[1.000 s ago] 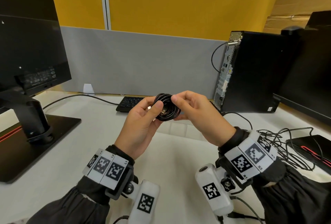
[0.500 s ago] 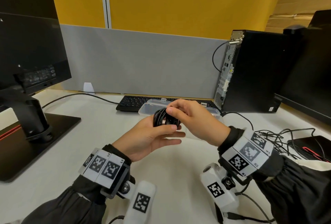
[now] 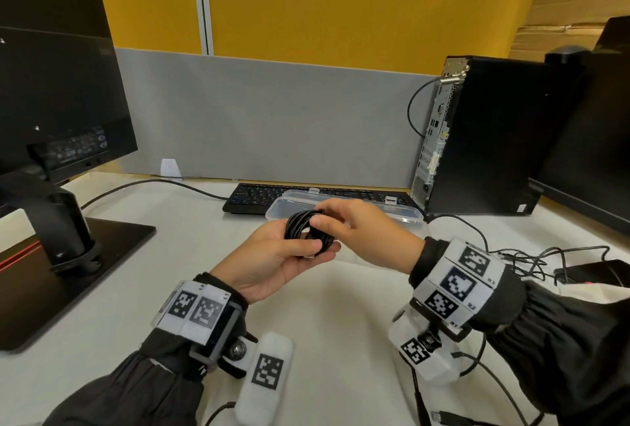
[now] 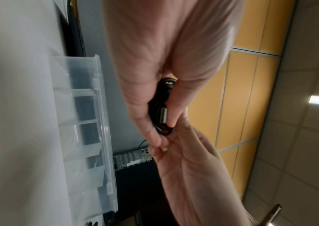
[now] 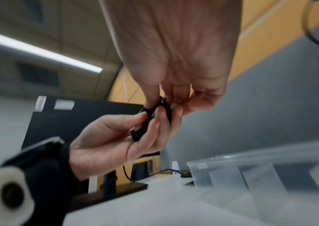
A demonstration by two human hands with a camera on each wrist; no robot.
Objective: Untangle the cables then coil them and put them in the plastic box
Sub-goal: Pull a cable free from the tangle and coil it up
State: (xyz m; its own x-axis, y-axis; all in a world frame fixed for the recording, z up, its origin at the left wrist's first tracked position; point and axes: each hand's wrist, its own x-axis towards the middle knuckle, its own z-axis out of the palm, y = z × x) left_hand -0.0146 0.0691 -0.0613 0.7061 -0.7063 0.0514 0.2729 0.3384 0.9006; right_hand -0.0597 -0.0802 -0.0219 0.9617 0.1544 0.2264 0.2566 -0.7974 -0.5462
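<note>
Head view: both hands (image 3: 272, 262) pinch coiled cable (image 3: 308, 233) above desk.

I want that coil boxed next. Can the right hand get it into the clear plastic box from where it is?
Probably yes. The right hand pinches the coiled cable just in front of the plastic box, which lies open with nothing over it; only the left hand, also holding the coil, must let go.

We see the plastic box (image 3: 402, 212) on the desk (image 3: 177, 248), before the keyboard (image 3: 252, 195), with the loose cables (image 3: 531, 256) lying to its right, near the computer tower (image 3: 484, 139).
</note>
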